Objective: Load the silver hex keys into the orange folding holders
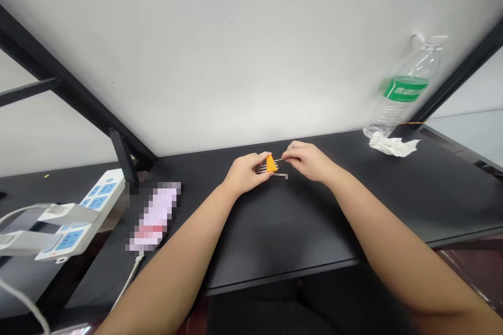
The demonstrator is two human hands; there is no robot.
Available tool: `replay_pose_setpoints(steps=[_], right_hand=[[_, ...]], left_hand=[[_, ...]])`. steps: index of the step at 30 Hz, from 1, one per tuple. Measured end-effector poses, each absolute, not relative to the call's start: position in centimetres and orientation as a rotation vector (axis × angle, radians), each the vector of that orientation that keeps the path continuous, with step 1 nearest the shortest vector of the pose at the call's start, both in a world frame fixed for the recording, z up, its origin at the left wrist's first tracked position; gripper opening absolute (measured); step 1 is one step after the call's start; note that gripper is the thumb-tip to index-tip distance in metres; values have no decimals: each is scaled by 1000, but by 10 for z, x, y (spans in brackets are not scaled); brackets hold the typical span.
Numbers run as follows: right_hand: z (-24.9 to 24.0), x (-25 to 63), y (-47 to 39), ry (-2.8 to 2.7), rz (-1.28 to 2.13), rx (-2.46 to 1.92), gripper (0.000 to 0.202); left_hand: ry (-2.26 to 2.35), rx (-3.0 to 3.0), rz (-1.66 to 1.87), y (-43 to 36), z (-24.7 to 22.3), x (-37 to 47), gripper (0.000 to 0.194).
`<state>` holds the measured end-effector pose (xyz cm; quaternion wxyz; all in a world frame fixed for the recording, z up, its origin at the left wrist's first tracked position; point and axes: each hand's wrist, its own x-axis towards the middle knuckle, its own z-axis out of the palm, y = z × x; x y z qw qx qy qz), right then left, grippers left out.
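Note:
Above the black tabletop (275,235), my left hand (243,172) grips an orange hex key holder (271,164) between thumb and fingers. Several thin metal hex keys run through the holder, their ends showing on both sides. One L-shaped hex key (283,175) sticks out at the lower right with its bent end visible. My right hand (308,161) is closed in a pinch on the end of a thin hex key (278,160) at the holder's upper right side. My fingers hide part of that key.
A plastic bottle (406,89) with a green label stands against the wall, with a crumpled tissue (393,145) before it. To the left lie a blurred-out phone (157,214) on a charging cable and a white power strip (92,204) with plugged-in adapters. Black frame bars rise on both sides.

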<state>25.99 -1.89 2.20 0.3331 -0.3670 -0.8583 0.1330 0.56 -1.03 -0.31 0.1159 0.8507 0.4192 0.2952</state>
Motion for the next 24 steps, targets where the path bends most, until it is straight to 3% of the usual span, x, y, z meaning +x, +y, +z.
replay_pose_setpoints(steps=[8, 14, 19, 24], right_hand=[[17, 240, -29, -2144, 564, -1016, 27], [15, 248, -21, -2240, 459, -1086, 14], [12, 245, -19, -2286, 424, -993, 23], [8, 255, -15, -2341, 335, -1267, 18]], left_hand=[[1139, 2568, 843, -14, 0, 10, 45], [1135, 2517, 902, -13, -4, 8, 50], [1098, 2570, 841, -17, 0, 12, 42], [1152, 2494, 851, -16, -1, 10, 50]])
